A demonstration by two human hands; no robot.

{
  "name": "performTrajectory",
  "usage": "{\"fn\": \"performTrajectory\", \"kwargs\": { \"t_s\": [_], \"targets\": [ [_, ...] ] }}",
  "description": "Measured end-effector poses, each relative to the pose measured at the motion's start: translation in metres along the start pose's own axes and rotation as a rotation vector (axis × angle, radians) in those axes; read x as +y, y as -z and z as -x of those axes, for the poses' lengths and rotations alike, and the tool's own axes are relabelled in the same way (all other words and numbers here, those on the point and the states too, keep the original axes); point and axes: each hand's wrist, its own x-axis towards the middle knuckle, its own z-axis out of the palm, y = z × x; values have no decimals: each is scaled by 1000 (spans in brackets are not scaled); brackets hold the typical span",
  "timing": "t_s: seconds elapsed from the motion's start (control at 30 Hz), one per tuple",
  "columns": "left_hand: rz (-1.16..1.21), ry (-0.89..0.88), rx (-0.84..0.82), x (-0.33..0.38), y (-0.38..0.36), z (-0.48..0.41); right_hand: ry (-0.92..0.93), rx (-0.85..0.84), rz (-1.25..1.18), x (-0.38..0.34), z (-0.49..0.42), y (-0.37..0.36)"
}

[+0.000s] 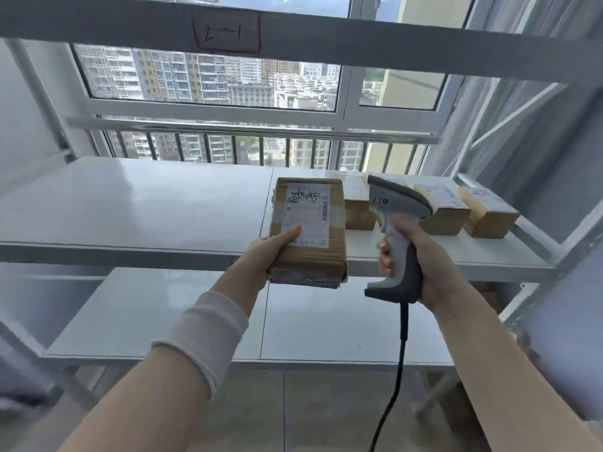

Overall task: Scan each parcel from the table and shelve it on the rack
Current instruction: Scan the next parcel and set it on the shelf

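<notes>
My left hand (272, 252) grips a brown cardboard parcel (310, 256) by its near left corner, thumb pressed on the white shipping label (306, 213) that faces up. The parcel is held over the front edge of the white rack shelf (137, 203). To its right, my right hand (421, 256) holds a grey and white barcode scanner (396, 207) by the handle, its head level with the parcel's far end. A black cable (396, 383) hangs down from the scanner's base.
Three brown parcels (359, 207) (443, 207) (489, 210) stand in a row on the shelf's right part. A lower white shelf (156, 318) lies below. An upper beam with a handwritten label (226, 31) crosses overhead. A window with railings is behind the rack.
</notes>
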Motion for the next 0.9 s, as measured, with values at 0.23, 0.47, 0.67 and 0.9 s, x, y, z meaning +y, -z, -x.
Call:
{"fn": "performTrajectory", "kwargs": {
  "t_s": [0.23,0.47,0.67,0.9],
  "targets": [
    [-8,72,79,24,14,-82,-22,-6,2,-15,-98,-17],
    [-7,117,62,44,32,-148,-37,48,-4,-19,-164,-39],
    [-6,153,69,50,29,-179,-29,81,46,-20,-197,-46],
    [-297,102,240,52,31,-185,-25,40,48,-15,-219,-48]
  ]
}}
